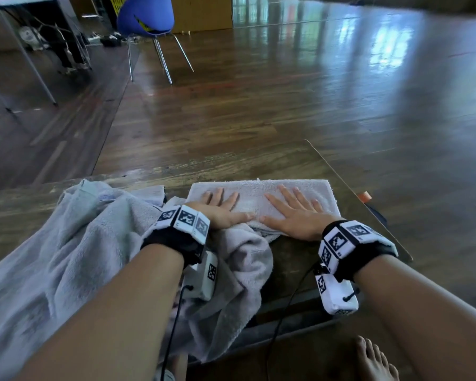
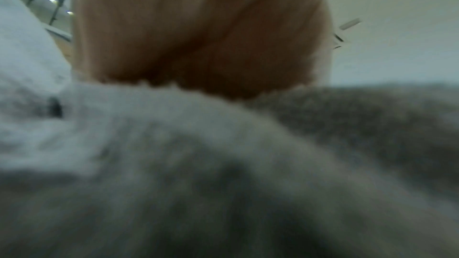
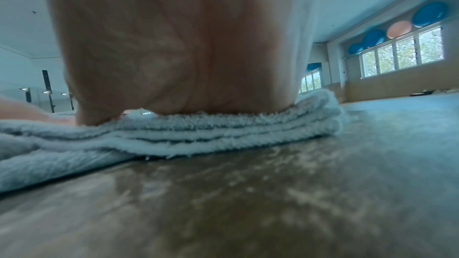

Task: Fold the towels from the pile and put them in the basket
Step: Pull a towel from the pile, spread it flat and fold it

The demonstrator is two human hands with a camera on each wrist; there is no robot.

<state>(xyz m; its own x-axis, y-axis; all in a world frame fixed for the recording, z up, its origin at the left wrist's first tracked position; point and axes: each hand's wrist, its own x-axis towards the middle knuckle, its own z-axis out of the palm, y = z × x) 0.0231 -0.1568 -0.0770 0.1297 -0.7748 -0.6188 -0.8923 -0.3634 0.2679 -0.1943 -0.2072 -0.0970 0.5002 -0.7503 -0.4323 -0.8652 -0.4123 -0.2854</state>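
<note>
Low centre of the head view, the folded pale grey terry towel [image 1: 261, 196] lies on the dark wooden counter [image 1: 294, 257]. Left hand [image 1: 223, 210] and right hand [image 1: 294, 213] press it flat, fingers straight and spread, thumbs nearly meeting. Likely the smoothing step; next, lift it whole toward a basket, unseen here. The crumpled grey towel pile [image 1: 66, 243] waits lower left.

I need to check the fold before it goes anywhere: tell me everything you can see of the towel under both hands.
The folded towel is pale grey terry, fluffy, with a frayed far edge. It lies flat as a rectangle on the wooden table, near its right corner. The right wrist view shows several stacked layers, edges roughly aligned. The left hand and right hand press flat on top, fingers spread. Its near left part runs into the crumpled towel pile; whether they overlap there is unclear.
</note>
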